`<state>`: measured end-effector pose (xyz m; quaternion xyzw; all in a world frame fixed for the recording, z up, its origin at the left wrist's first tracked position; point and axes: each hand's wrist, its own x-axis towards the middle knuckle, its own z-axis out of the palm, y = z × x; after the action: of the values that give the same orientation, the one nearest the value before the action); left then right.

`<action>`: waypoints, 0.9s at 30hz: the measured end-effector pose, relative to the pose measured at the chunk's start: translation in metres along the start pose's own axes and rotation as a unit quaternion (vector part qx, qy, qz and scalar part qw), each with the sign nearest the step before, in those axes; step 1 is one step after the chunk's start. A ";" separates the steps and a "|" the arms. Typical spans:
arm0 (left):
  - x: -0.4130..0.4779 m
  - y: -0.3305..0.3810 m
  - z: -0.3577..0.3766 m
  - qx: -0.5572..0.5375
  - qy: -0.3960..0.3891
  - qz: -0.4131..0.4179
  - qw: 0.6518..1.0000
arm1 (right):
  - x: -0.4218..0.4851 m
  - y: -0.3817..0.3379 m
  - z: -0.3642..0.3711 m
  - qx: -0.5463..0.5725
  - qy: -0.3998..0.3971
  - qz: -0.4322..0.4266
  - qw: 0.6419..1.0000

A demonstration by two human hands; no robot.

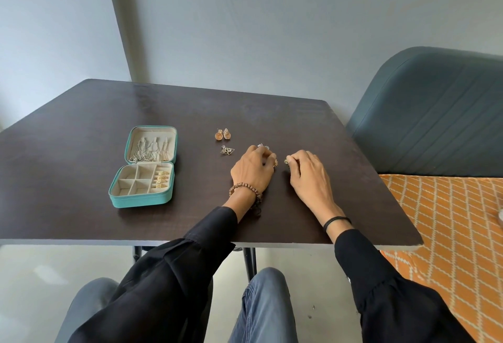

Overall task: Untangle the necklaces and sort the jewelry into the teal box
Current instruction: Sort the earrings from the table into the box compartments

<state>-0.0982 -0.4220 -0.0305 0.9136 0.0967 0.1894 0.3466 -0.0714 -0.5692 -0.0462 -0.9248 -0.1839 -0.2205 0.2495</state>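
Both hands are down on the dark table (81,130), close together. The left hand (251,170) has its fingers curled down tight over a gold piece (275,163) that pokes out at the fingertips; honestly can't tell if it's really gripped or just covered. The right hand (307,174) has thumb and forefinger closed narrow, pinching a little dark-gold bit (286,162) right at the tips, other fingers loosely bent. The two pieces sit just beside each other in the gap between the two sets of fingertips. Touching the far side of the left fingers is a silvery cluster (263,146), too small to make out. Near the left fingers, off to their left, lies a triangular earring pair (227,150), and a bit beyond that a round orange pair (223,134). The teal box (141,201) is well apart to the left of the left hand, open flat, with silver necklaces (144,149) lying in the lid and gold rings (160,179) in the right-hand slots of the base.
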 end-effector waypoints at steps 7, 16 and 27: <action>-0.012 0.012 -0.019 -0.093 0.010 -0.020 0.995 | -0.003 -0.010 -0.014 0.115 0.020 0.030 0.993; -0.024 0.014 -0.053 -0.295 -0.028 -0.063 0.953 | -0.015 -0.054 -0.021 0.268 0.012 0.085 0.960; -0.033 -0.010 -0.078 -0.446 -0.039 -0.121 0.886 | -0.015 -0.099 -0.039 0.388 -0.067 0.113 0.912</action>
<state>-0.1613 -0.3787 0.0074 0.6502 0.0982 0.1334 0.7415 -0.1411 -0.5136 0.0141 -0.7826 -0.1650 -0.0399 0.5990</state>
